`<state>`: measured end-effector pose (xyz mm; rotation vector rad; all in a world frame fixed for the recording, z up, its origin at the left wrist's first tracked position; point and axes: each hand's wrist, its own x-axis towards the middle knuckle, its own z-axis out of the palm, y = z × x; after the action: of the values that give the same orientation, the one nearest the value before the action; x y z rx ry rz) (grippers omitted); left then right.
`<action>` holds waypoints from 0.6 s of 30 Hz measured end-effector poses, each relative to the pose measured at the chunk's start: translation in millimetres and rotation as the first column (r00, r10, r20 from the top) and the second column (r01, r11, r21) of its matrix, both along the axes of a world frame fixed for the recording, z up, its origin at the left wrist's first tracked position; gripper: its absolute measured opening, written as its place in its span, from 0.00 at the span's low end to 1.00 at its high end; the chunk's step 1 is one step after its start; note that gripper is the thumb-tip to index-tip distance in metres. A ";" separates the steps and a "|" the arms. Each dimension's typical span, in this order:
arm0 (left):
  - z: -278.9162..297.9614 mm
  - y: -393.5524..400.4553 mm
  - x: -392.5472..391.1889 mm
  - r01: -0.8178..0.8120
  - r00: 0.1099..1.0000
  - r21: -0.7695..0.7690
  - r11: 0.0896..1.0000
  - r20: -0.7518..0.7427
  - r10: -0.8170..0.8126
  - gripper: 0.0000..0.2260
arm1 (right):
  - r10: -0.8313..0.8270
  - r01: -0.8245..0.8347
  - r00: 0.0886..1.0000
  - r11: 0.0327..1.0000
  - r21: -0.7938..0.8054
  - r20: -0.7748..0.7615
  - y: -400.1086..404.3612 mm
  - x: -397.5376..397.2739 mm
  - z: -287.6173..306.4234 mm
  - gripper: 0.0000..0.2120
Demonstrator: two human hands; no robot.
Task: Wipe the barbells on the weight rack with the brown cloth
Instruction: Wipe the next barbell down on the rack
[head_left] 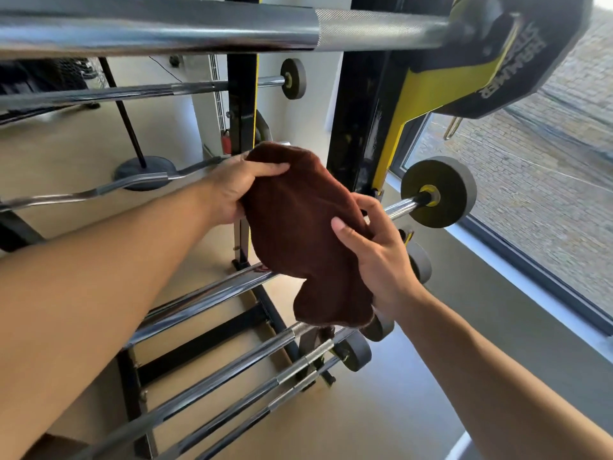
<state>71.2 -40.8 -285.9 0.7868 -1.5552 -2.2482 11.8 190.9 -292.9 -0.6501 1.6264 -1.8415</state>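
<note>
The brown cloth (pixel 298 227) hangs in front of the black and yellow weight rack (pixel 358 127), held by both hands. My left hand (pixel 238 187) grips its upper left edge. My right hand (pixel 374 250) grips its right side, thumb on top. Behind the cloth runs a chrome barbell (pixel 401 205) with a grey end plate (pixel 438 192). Whether the cloth touches that bar is hidden. A thick chrome barbell (pixel 199 28) crosses the top of the view. A curl bar (pixel 99 190) lies at the left. Several straight barbells (pixel 215 376) sit on lower rungs.
A large black and yellow weight plate (pixel 517 58) sits at the top right, close to my head. Another barbell with a small plate (pixel 293 78) lies farther back. A window (pixel 530 194) fills the right side. A round black base with a pole (pixel 146 171) stands on the tan floor.
</note>
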 end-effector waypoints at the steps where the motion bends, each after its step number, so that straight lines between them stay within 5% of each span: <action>1: -2.2 -1.5 -3.7 -0.017 0.996 -0.095 0.995 0.082 0.025 0.21 | -0.028 0.031 0.999 0.997 0.072 -0.046 -1.2 -5.1 -1.0 0.13; 3: -10.8 1.7 -9.5 0.055 0.918 -0.442 0.895 0.374 0.128 0.35 | -0.006 0.139 0.947 0.908 0.395 -0.320 -0.6 -22.8 -6.6 0.13; 5: -17.7 12.4 -9.5 0.286 0.794 -0.648 0.706 0.572 0.204 0.43 | 0.205 0.349 0.775 0.649 0.676 -0.598 8.8 -38.0 -17.5 0.18; 6: -17.5 19.3 -7.6 0.412 0.762 -0.624 0.664 0.635 0.123 0.45 | 0.284 0.452 0.667 0.580 0.678 -0.688 14.5 -39.5 -20.3 0.21; 8: -15.1 31.9 1.3 0.675 0.620 -0.382 0.631 0.757 -0.205 0.48 | 0.352 0.524 0.429 0.654 0.546 -0.832 19.0 -32.7 -23.7 0.28; 11: -28.2 38.9 12.3 0.901 0.307 -0.119 0.416 0.854 -0.420 0.52 | 0.532 0.315 0.186 0.764 0.563 -0.826 2.2 -23.6 -21.2 0.36; 14: -45.8 43.8 20.1 0.893 0.343 -0.239 0.380 0.910 -0.233 0.45 | 0.728 0.201 -0.017 0.674 0.711 -0.685 -31.2 -39.0 -25.8 0.39; 18: -57.7 49.2 26.6 0.790 0.504 -0.362 0.496 0.843 -0.187 0.22 | 0.764 0.177 -0.031 0.639 0.748 -0.645 -55.8 -56.2 -32.1 0.20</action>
<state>97.8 8.3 -343.6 1.0575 -3.2227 -1.2454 -44.3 135.1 -325.0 -2.0518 2.3271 0.1009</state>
